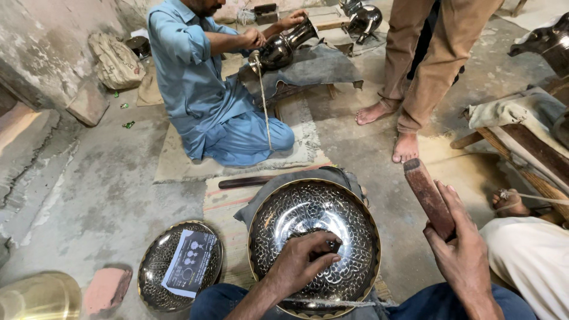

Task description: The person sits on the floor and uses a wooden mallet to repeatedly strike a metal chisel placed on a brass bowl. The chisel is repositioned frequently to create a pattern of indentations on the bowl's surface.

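Head view: left hand (302, 261) pinches a small dark punch (333, 244) against the inside of the large engraved metal bowl (296, 207), which rests tilted on the lap, its open face turned up toward the camera. Right hand (459, 246) grips a reddish wooden mallet (425, 194), long axis running from the palm up and leftward, its blunt end raised. A smaller engraved plate (154, 266) lies on the floor, left of the bowl. A seated co-worker (201, 83) in blue holds a dark vase (284, 47).
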